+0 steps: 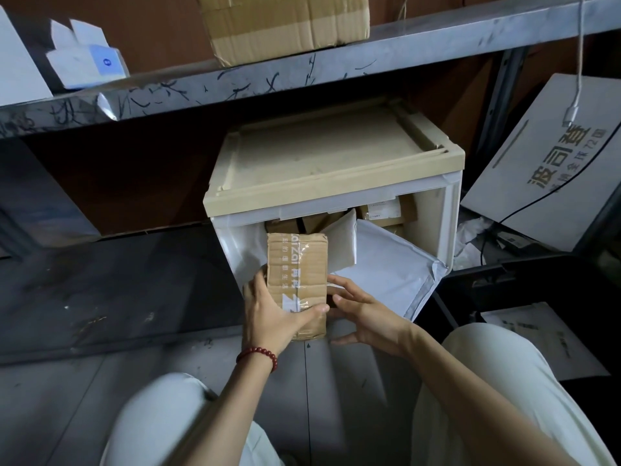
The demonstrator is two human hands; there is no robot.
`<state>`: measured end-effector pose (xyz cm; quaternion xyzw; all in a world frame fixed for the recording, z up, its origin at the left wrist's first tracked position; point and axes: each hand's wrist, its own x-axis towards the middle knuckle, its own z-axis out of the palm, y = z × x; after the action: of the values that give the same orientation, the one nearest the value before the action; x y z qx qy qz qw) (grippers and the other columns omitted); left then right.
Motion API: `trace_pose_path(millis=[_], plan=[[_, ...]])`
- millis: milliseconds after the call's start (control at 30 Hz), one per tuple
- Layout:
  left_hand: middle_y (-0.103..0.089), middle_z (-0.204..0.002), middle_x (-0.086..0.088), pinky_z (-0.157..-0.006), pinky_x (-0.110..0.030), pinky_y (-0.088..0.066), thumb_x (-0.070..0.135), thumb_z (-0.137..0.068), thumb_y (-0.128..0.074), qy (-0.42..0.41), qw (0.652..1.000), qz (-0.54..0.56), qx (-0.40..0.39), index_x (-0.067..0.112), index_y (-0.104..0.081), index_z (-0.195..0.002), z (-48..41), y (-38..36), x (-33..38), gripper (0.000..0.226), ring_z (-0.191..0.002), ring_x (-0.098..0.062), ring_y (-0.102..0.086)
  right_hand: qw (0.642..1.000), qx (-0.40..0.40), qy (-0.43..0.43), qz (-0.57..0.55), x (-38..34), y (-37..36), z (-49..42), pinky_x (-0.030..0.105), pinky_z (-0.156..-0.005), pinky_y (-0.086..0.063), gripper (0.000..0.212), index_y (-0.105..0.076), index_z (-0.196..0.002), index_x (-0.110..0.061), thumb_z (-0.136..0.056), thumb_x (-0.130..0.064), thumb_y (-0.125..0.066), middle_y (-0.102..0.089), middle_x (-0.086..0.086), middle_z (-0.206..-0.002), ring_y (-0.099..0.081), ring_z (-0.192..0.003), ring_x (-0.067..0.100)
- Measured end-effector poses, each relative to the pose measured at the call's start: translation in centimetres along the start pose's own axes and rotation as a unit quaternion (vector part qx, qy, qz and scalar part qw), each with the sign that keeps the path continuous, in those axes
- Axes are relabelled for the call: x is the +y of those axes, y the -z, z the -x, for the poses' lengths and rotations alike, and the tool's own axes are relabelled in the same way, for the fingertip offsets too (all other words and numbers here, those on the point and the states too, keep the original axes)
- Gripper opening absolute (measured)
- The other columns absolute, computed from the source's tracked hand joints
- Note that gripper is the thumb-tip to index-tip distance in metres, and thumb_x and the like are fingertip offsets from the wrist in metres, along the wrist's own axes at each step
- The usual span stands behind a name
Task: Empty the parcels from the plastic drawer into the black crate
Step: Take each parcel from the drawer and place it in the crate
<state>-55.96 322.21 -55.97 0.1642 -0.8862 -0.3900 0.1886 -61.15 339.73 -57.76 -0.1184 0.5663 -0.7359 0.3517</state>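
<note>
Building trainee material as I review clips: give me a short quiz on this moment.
1. True or false: the left hand grips a brown cardboard parcel.
2. Which wrist wears the red bead bracelet?
3. What lies right of that parcel in the drawer? A) white padded mailers B) bottles C) cups
Key: 1 true; 2 left; 3 A.

Taped cardboard parcel (297,280) fronts the crammed drawer (336,156).

Dark red round-bead bracelet (257,354) on the left wrist, lower centre of frame, both forearms bare, loose pale off-white trousers (504,398) over both knees, bottom edge
</note>
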Motion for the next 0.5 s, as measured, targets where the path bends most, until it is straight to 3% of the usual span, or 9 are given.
trace_pose_path(millis=[200,333,433,500], plan=[[-0.05,-0.125,0.002,-0.084,-0.035,-0.05,0.056,-0.041,-0.085,0.033,0.999,-0.014,0.035,0.021,-0.024,-0.133,0.0,-0.4,-0.1,0.115,-0.113,-0.02,-0.052,0.998,-0.011,-0.018,0.057,-0.2,-0.7,0.0,0.038,-0.083,-0.052,0.037,-0.048,-0.136,-0.038,-0.104,-0.021,-0.04,-0.047,-0.015,-0.141,-0.052,-0.125,0.009],[-0.046,-0.132,0.002,-0.091,-0.036,-0.047,0.057,-0.044,-0.083,0.025,0.999,0.026,-0.006,0.022,-0.021,-0.141,0.1,-0.3,-0.2,0.121,-0.116,-0.019,-0.049,0.989,0.112,0.006,0.098,0.3,0.0,-0.9,0.021,-0.069,-0.05,0.037,-0.037,-0.139,-0.028,-0.103,-0.028,-0.043,-0.047,-0.005,-0.139,-0.057,-0.099,0.005],[-0.037,-0.142,0.004,-0.096,-0.037,-0.044,0.058,-0.048,-0.077,0.047,0.991,0.108,-0.063,0.031,-0.013,-0.146,0.2,-0.1,-0.1,0.121,-0.121,-0.017,-0.046,0.984,0.142,-0.036,0.097,0.9,0.8,-1.6,0.036,-0.093,-0.044,0.056,-0.022,-0.146,-0.026,-0.098,-0.046,-0.044,-0.044,-0.008,-0.134,-0.051,-0.109,0.013],[-0.036,-0.14,0.006,-0.088,-0.033,-0.042,0.067,-0.046,-0.069,0.068,0.982,0.151,-0.094,0.041,-0.011,-0.144,0.1,0.1,0.0,0.116,-0.117,-0.016,-0.046,0.986,0.139,-0.058,0.075,1.0,0.9,-1.7,0.035,-0.085,-0.049,0.06,-0.027,-0.142,-0.028,-0.093,-0.057,-0.045,-0.052,-0.01,-0.125,-0.056,-0.108,0.012]])
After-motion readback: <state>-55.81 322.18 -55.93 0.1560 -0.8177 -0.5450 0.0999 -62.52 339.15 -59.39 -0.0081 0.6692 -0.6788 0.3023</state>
